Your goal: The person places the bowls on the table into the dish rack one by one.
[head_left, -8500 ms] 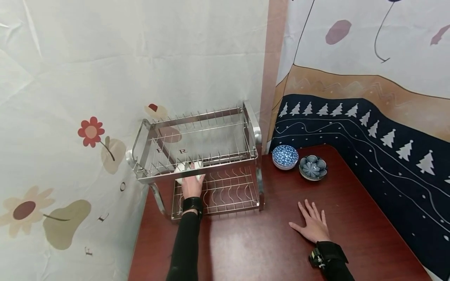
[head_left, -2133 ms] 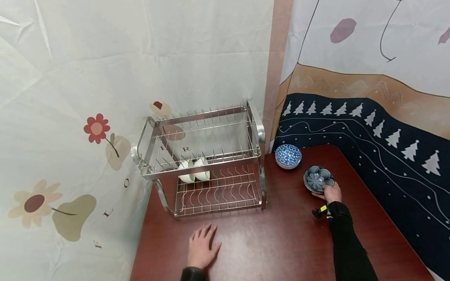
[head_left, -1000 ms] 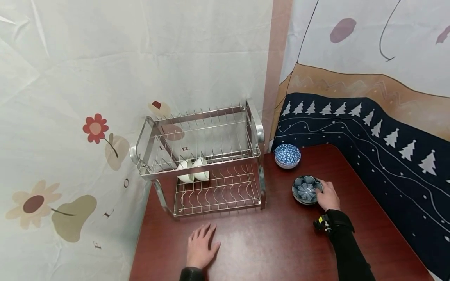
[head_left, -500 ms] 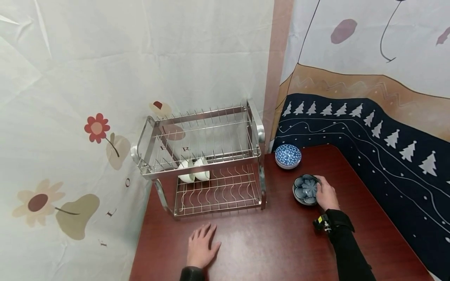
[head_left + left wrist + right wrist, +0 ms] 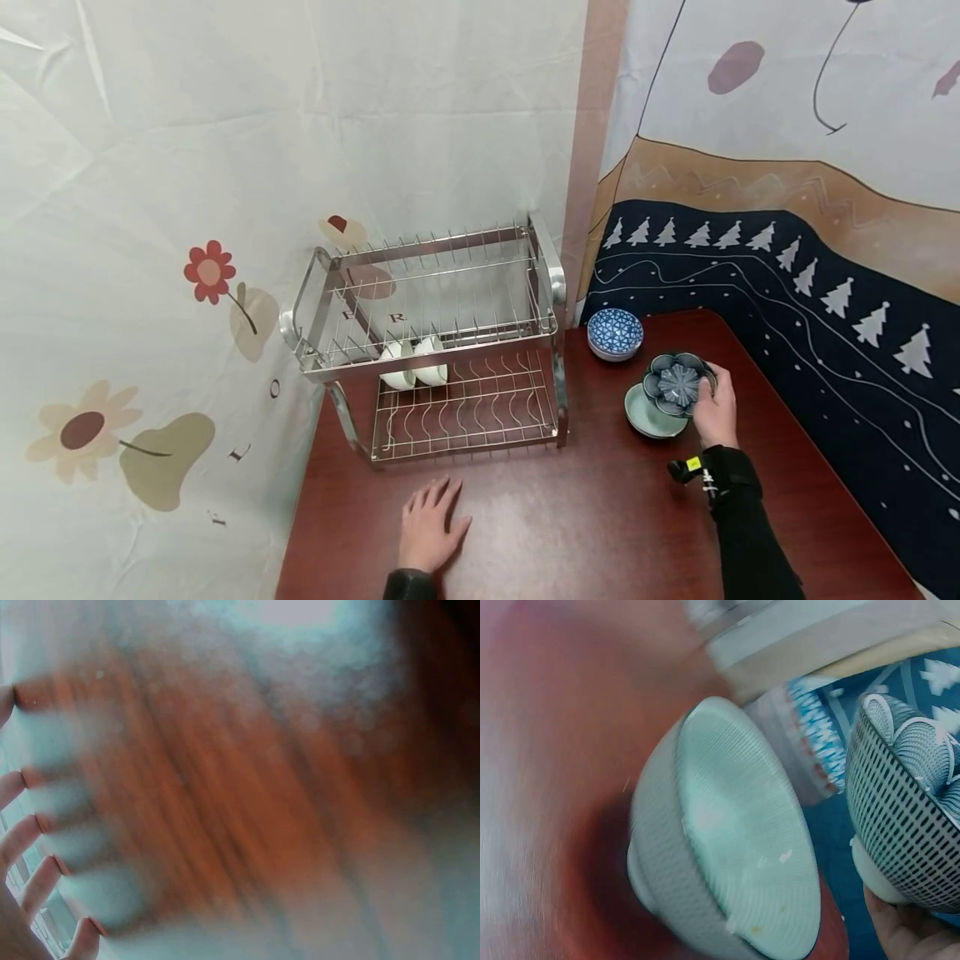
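Left hand (image 5: 431, 529), fingers spread, rests on the table (image 5: 555, 533); right hand (image 5: 715, 410) pinches a dark petal-patterned bowl (image 5: 677, 385), held clear of a pale green bowl (image 5: 651, 418). Steel rack (image 5: 495, 347) bears two white vessels (image 5: 432, 377), lower tier; blue-and-white bowl (image 5: 615, 333) stands to its right.

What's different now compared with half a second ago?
The right hand, already gripping the dark flower-patterned bowl, has lifted it up and to the right, uncovering a pale green bowl. The left hand, blue-patterned bowl and white dishes in the rack stayed put.
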Demonstrator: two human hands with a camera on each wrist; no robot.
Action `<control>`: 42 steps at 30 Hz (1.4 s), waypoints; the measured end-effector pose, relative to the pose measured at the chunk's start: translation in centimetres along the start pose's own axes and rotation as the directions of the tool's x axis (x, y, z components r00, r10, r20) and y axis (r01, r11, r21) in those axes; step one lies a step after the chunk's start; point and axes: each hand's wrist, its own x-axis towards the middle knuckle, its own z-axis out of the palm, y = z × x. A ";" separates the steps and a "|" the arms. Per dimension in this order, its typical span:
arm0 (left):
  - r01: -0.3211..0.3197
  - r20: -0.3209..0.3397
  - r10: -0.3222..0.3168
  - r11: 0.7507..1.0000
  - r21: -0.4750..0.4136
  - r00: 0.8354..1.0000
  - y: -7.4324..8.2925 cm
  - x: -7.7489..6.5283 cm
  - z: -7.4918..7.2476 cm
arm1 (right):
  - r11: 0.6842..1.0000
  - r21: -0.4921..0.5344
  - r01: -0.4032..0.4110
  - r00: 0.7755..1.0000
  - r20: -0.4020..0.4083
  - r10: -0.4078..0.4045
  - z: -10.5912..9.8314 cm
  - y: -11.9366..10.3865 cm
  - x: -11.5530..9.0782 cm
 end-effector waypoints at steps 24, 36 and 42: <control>-0.008 -0.007 0.008 1.000 0.012 1.000 -0.2 0.1 0.3 | 0.924 0.383 0.007 0.993 -0.111 0.038 1.6 2.1 -1.5; -0.017 -0.031 0.016 0.999 -0.046 0.999 1.4 1.3 -1.3 | 0.960 0.279 -0.017 0.997 -0.074 0.039 4.0 1.1 -4.7; -0.097 -0.114 0.081 0.984 -0.149 0.990 4.0 2.7 -2.3 | 0.989 0.145 -0.022 1.000 -0.001 0.022 6.0 0.6 -8.1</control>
